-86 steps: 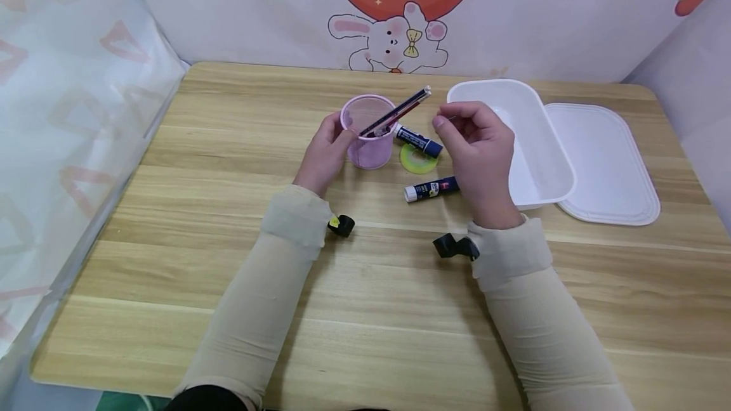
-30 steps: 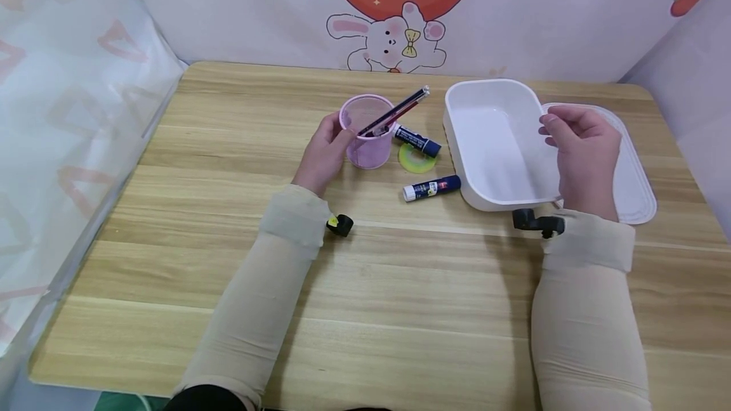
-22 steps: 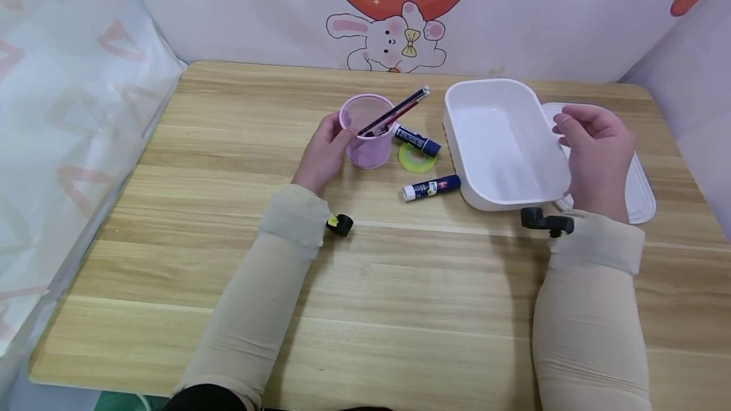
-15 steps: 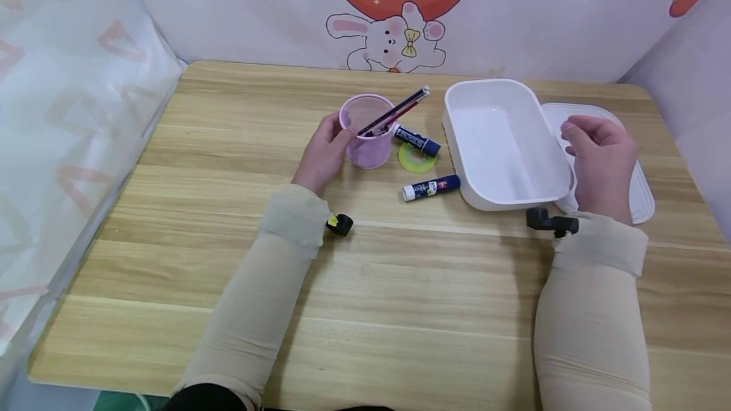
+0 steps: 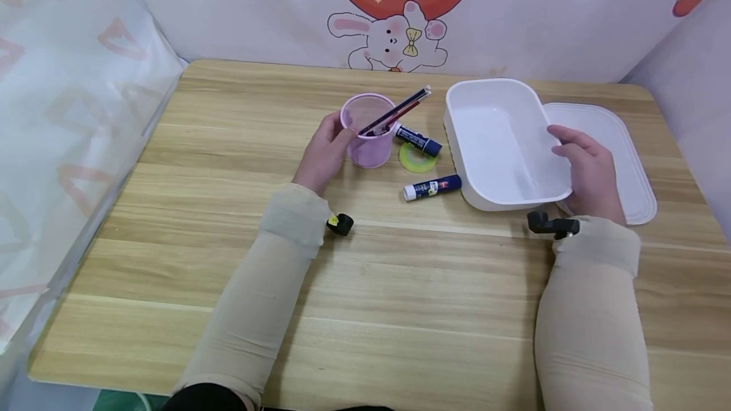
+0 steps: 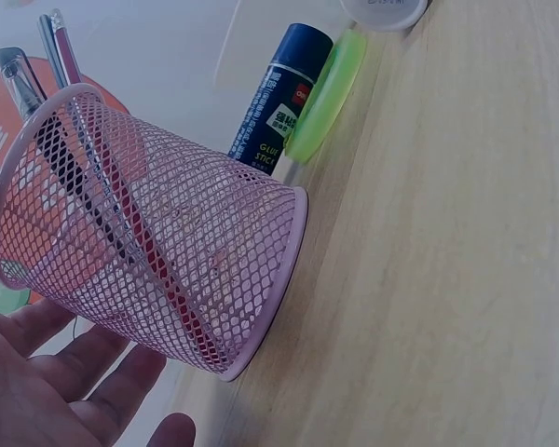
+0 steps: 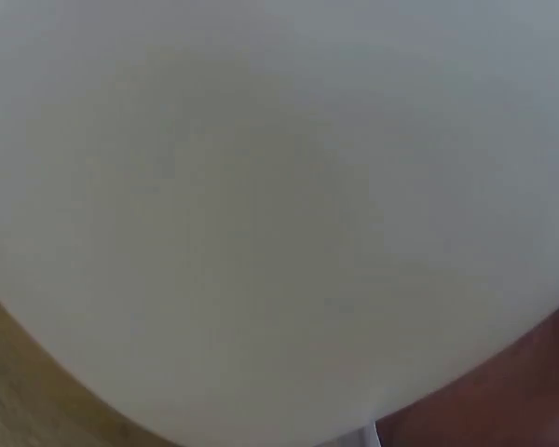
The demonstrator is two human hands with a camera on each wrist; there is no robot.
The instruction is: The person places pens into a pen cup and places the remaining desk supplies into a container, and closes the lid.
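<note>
My left hand [image 5: 324, 154] holds a pink mesh pen cup [image 5: 370, 152] near its rim, thumb in front. A black pen [image 6: 23, 79] and a red pencil [image 6: 149, 251] lean in the cup, tips out to the right. In the left wrist view the fingers curve along the mesh. My right hand [image 5: 591, 173] is at the right rim of a white plastic box [image 5: 502, 144], its thumb tip overlapping the rim and its index finger stretched out. The box's pale wall [image 7: 261, 205] fills most of the right wrist view, hiding the other fingers.
Beside the cup, a dark blue glue stick [image 5: 419, 141] overlaps a yellow-green ring [image 5: 410, 160], perhaps a tape roll. A second glue stick [image 5: 432, 188] lies nearer me, its end at the box. The white lid [image 5: 619, 163] lies right of the box, on the wooden table [image 5: 342, 309].
My right hand has gone from beside the glue sticks across the box to its right side. Its bunched fingers have loosened and come to the rim. My left hand keeps the cup in place.
</note>
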